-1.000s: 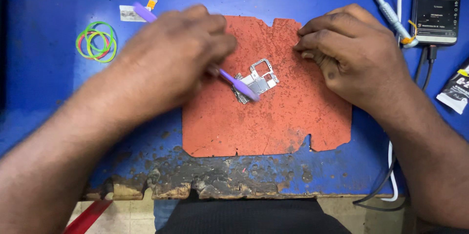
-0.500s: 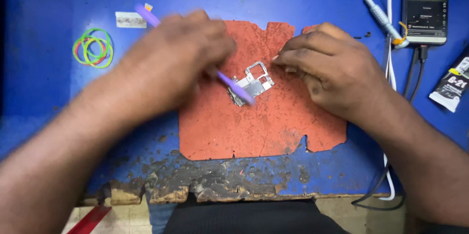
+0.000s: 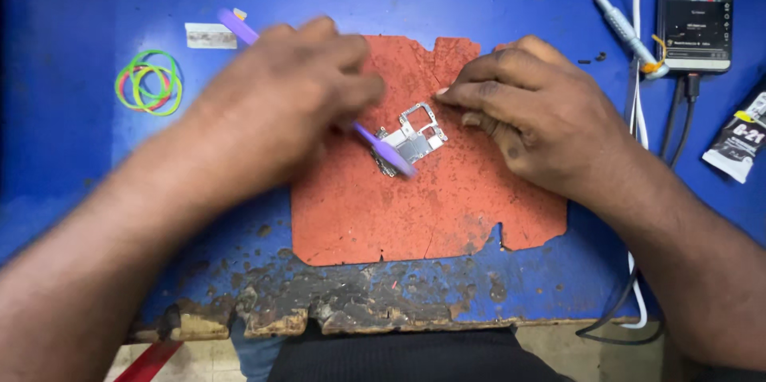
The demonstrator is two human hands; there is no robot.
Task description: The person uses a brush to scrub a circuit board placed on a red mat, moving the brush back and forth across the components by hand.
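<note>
A small silver metal frame piece (image 3: pixel 415 139) is seen lying near the middle of a worn red mat (image 3: pixel 447 214), between the two hands. The left hand (image 3: pixel 287 115) is closed around a purple pry tool (image 3: pixel 383 151), whose tip is laid against the piece from its 9 o'clock side. The right hand (image 3: pixel 531 115) is placed at the piece's 3 o'clock, its fingers held together, with the fingertips (image 3: pixel 444 95) pressed on the mat just beside the piece's upper corner; nothing is gripped by it. At 10 o'clock from the mat, coloured rubber bands (image 3: pixel 148 82) are found on the blue table (image 3: pixel 72 151). At 2 o'clock, a screwdriver (image 3: pixel 618 23) and a phone (image 3: pixel 696 9) are seen.
</note>
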